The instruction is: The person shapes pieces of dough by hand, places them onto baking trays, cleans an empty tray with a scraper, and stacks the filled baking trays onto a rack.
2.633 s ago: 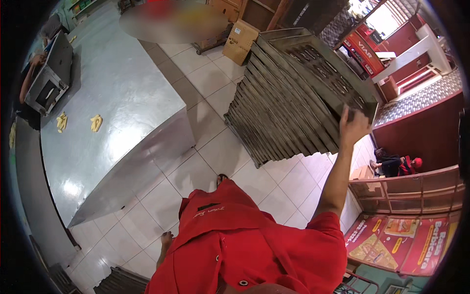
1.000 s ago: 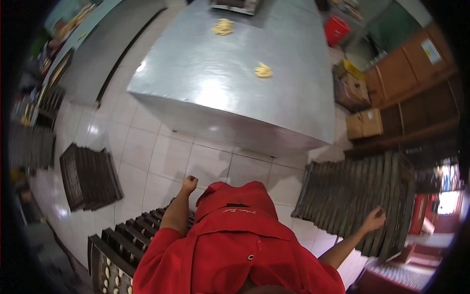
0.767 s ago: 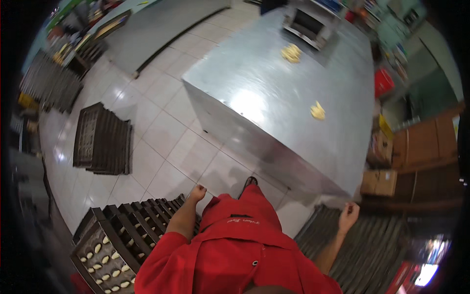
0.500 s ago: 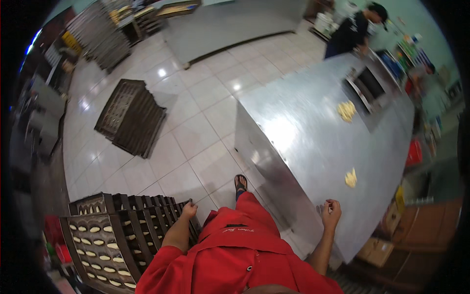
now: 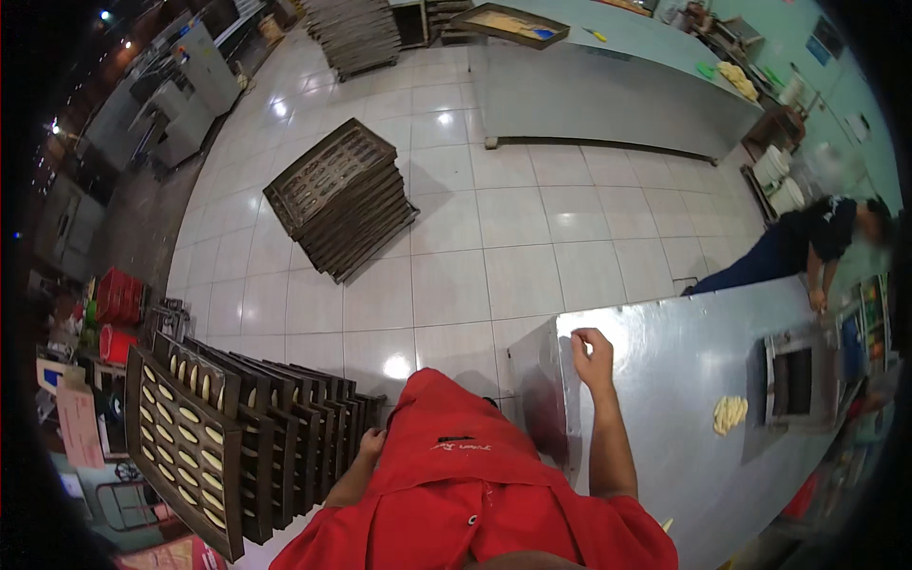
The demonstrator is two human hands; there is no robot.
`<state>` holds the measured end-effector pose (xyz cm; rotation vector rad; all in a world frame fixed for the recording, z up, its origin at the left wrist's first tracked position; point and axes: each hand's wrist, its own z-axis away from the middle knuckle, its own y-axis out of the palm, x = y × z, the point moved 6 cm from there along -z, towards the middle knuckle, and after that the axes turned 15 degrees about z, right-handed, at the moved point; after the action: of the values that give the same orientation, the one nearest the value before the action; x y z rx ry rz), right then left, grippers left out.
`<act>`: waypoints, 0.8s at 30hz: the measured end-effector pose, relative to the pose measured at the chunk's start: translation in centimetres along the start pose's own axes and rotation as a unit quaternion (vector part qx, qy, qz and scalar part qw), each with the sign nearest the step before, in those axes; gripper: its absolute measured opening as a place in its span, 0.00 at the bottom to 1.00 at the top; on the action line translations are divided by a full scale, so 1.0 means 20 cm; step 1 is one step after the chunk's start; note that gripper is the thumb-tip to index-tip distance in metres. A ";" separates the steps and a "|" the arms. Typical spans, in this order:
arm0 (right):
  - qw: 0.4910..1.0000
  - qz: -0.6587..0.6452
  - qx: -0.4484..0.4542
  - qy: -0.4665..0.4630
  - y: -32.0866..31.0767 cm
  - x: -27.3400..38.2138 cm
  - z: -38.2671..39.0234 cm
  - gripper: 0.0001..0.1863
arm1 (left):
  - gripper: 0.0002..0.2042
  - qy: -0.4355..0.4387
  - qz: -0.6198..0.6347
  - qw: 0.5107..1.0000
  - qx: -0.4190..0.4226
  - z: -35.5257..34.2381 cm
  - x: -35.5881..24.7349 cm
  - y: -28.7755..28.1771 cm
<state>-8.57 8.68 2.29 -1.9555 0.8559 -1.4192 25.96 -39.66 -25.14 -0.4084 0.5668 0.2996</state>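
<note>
My left hand (image 5: 373, 443) is beside the near end of a tall stack of dark baking trays (image 5: 285, 427), its fingers curled close to the tray edges. Whether it grips a tray is not clear. Long pale dough pieces (image 5: 187, 433) lie in rows in the hollows of the outermost tray. Over the corner of the steel table (image 5: 655, 380), my right hand (image 5: 593, 354) hangs loosely bent, with a gap between thumb and fingers and nothing visible in it. A clump of pale dough strips (image 5: 731, 415) lies on the table in front of a metal-framed machine (image 5: 801, 380).
Another stack of dark trays (image 5: 337, 204) stands on the tiled floor ahead. A long steel counter (image 5: 598, 100) crosses the back, with a tray (image 5: 513, 24) on it. At the table's far right, a person in dark clothes (image 5: 807, 237) leans over. Red crates (image 5: 120, 296) are at left.
My view has swung right and forward, so the tray stacks and table appear shifted. My right hand has moved from above the tabletop to the table's corner. My left hand stays by the trays.
</note>
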 end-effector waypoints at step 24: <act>0.979 -0.102 0.164 0.067 1.22 0.18 -1.64 0.06 | 0.13 0.229 0.101 0.968 0.005 -1.88 -2.23 0.09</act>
<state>-43.23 -12.02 -5.01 -1.7478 0.4486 -1.7040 -27.80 -62.22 -29.08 -0.4122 1.0666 0.3997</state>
